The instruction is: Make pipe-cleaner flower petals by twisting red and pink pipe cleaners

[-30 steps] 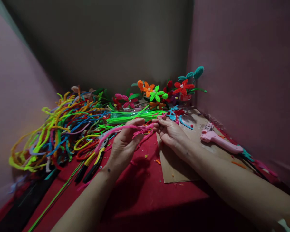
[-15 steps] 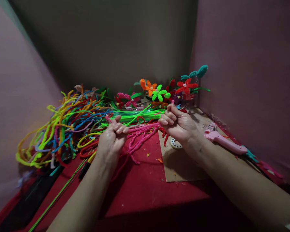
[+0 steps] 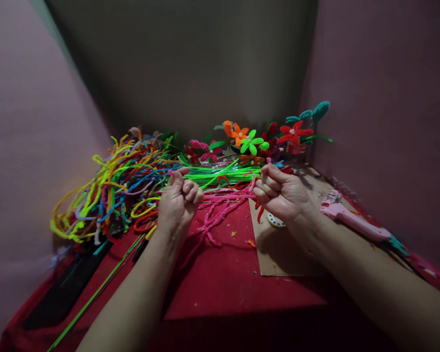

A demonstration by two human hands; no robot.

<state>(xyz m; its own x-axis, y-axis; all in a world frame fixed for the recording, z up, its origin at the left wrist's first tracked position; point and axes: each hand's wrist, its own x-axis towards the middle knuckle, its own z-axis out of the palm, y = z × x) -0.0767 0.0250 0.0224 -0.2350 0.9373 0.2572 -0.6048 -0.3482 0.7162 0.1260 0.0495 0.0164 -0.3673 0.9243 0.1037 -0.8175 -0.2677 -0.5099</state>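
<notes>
Reaching over the red cloth point(image 3: 220, 293) at the near edge, two bare forearms come in from below. On the left, thin green rods point(image 3: 95, 283) slant across the cloth beside a flat black thing point(image 3: 68, 291) I can't make out. To the right lies a piece of cardboard point(image 3: 278, 259), with a white disc point(image 3: 275, 221) ringed by dark dots partly under the right wrist.

Above all this, both hands are clenched. The left hand point(image 3: 179, 200) and the right hand point(image 3: 282, 191) grip pink fuzzy stems point(image 3: 227, 197), stretched level between the fists; a pink tip pokes out over each thumb. More pink strands point(image 3: 212, 222) cross just below; whether they rest on the cloth or dangle, I can't tell. A pink-handled tool point(image 3: 359, 222) lies right of the right hand.

Past the left hand spreads a heap of many-coloured stems point(image 3: 106, 190). Beyond the fists sits a bundle of bright green stems point(image 3: 220, 177), partly in clear wrap. Farther back stand fuzzy flowers, an orange flower point(image 3: 240, 134), a green flower point(image 3: 252, 142) and a red flower point(image 3: 295, 132) among them, before a dark grey wall point(image 3: 205, 63).
</notes>
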